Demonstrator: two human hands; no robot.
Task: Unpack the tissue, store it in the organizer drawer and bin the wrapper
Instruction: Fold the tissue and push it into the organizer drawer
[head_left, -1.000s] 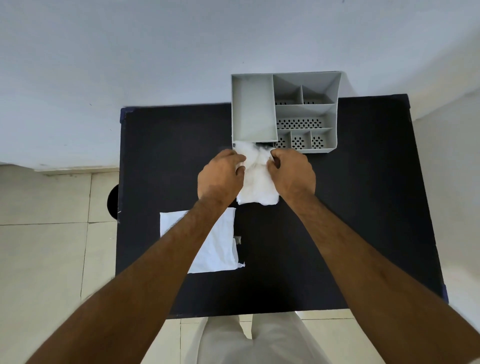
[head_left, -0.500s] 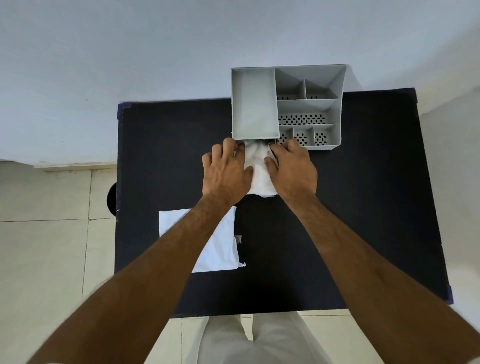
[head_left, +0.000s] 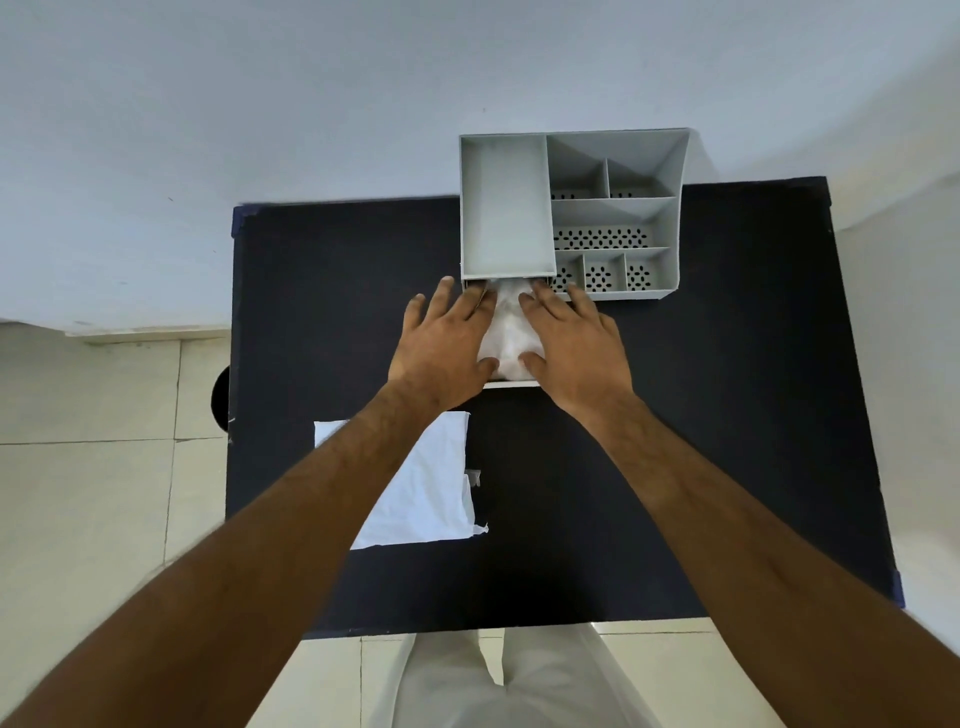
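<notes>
Pressing the loose tissue (head_left: 508, 332) down with both palms, we are now at the storing step of the task. Our left hand (head_left: 444, 345) and our right hand (head_left: 574, 345) lie flat on each side of the white tissue, with the fingers stretched out and spread, not closed around anything. The tissue sits in the pulled-out drawer (head_left: 511, 384), of which only the white front edge shows below our palms, and the fingertips reach to the opening under the grey organizer (head_left: 569, 213) at the far side of the black desk (head_left: 701, 415).

As we judge it, the unpacking is done: the empty white wrapper (head_left: 436, 499) lies flat on the desk near our left forearm, well apart from the drawer. What is left is to push the drawer shut and to carry the wrapper to the bin. A dark round shape (head_left: 221, 397) at the left edge of the desk may be this bin, but we cannot tell.

Compared with one second ago, our hands no more pinch the tissue with curled fingers; they have opened and flattened on it. The tissue now looks lower and less heaped, and the wrapper has stayed where it was
</notes>
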